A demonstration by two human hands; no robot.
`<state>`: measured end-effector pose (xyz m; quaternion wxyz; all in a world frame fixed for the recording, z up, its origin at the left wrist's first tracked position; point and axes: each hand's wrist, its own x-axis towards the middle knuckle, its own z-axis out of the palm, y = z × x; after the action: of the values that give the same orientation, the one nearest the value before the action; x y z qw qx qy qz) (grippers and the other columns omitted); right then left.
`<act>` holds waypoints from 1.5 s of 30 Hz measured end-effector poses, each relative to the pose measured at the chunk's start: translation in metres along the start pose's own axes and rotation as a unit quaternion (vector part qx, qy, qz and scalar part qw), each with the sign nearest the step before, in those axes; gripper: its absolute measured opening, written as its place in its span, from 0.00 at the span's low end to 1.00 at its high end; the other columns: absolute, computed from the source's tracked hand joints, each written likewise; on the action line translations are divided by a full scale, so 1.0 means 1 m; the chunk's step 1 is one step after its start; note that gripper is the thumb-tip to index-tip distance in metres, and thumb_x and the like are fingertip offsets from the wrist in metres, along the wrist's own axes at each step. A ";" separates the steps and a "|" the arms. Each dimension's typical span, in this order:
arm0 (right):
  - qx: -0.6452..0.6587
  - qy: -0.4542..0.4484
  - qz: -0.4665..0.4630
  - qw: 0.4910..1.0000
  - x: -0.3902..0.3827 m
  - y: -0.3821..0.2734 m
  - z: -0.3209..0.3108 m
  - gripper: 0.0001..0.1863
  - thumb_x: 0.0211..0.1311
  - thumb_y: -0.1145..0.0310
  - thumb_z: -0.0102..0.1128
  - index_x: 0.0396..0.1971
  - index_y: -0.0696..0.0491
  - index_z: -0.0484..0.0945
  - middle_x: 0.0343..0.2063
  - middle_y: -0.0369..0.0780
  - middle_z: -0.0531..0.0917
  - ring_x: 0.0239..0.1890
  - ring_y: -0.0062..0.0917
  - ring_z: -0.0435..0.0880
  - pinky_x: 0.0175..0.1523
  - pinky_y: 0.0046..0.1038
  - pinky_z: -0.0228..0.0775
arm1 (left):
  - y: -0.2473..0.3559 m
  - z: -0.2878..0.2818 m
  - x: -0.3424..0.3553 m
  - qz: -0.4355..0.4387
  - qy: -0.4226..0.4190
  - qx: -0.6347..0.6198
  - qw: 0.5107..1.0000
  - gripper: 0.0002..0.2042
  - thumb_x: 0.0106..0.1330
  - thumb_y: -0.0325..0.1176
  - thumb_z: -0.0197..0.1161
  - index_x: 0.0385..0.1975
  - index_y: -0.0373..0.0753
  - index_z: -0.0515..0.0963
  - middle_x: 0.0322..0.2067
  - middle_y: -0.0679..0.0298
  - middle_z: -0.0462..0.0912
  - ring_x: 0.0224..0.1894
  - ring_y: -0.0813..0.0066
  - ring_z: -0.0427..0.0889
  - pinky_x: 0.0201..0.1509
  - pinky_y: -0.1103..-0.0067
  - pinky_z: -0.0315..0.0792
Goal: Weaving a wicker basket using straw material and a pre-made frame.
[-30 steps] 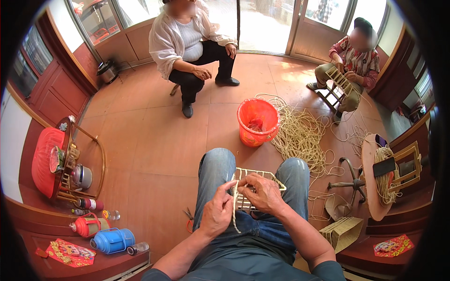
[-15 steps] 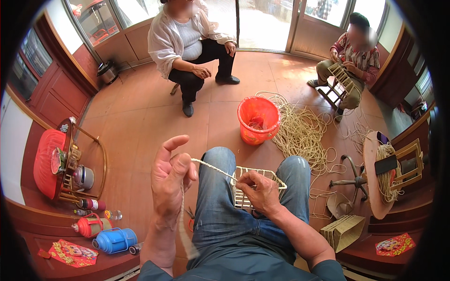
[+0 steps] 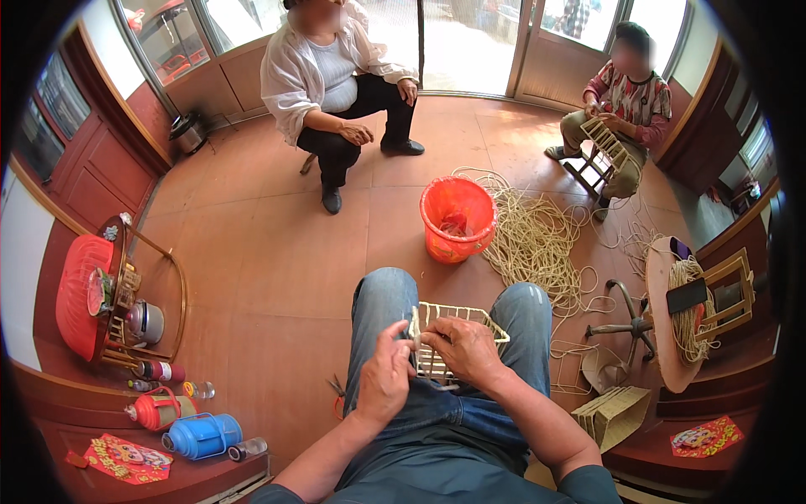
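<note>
Between my knees sits a small frame basket (image 3: 457, 312), its thin pale bars partly wrapped in cord. My right hand (image 3: 467, 346) is closed in a pinch at the left part of its frame; the fingers cover what they grip, apparently the cord against a bar. My left hand (image 3: 386, 374) is beside the frame's left edge, fingers bent and thumb near the forefinger, at a pale twisted cord (image 3: 414, 322). Most of that cord's length is hidden by the hands.
A red bucket (image 3: 457, 220) stands ahead beside a heap of loose cord (image 3: 537, 235). Two people sit beyond, one working on a similar frame (image 3: 611, 144). At right are a round stool (image 3: 663, 336) and a woven basket (image 3: 613, 417); at left, a blue flask (image 3: 201, 434).
My left hand has come down and right from its raised place, bringing the cord from a taut stretch to the frame's left edge. My right hand stays at the frame.
</note>
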<state>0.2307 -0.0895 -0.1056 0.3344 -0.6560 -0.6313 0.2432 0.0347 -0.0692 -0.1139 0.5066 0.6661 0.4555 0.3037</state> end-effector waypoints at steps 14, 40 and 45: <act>0.030 -0.151 0.107 0.982 0.014 -0.005 -0.016 0.20 0.76 0.52 0.63 0.37 0.56 0.89 0.29 0.48 0.89 0.34 0.44 0.90 0.42 0.44 0.77 | -0.004 0.025 -0.007 0.104 0.044 0.147 0.983 0.33 0.77 0.28 0.63 0.80 0.40 0.59 0.58 0.48 0.86 0.52 0.45 0.89 0.50 0.59 0.83; 0.070 0.088 -0.024 0.993 -0.012 0.002 0.015 0.09 0.72 0.58 0.70 0.41 0.48 0.86 0.34 0.39 0.90 0.35 0.37 0.92 0.39 0.39 0.82 | 0.096 -0.105 0.078 0.111 0.050 -0.054 0.991 0.11 0.80 0.30 0.62 0.57 0.38 0.79 0.29 0.74 0.75 0.30 0.84 0.73 0.33 0.82 0.69; 0.072 0.102 -0.045 0.991 -0.013 0.003 0.015 0.09 0.72 0.59 0.70 0.43 0.47 0.85 0.34 0.39 0.90 0.34 0.37 0.92 0.37 0.40 0.81 | 0.069 -0.079 0.066 0.289 0.205 0.374 0.857 0.15 0.74 0.27 0.66 0.58 0.37 0.80 0.38 0.55 0.84 0.42 0.54 0.83 0.46 0.65 0.78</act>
<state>0.2206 -0.1008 -0.1190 0.4541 -0.6226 -0.6035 0.2049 0.0134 0.0175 -0.0278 0.0036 0.8297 0.4155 0.3728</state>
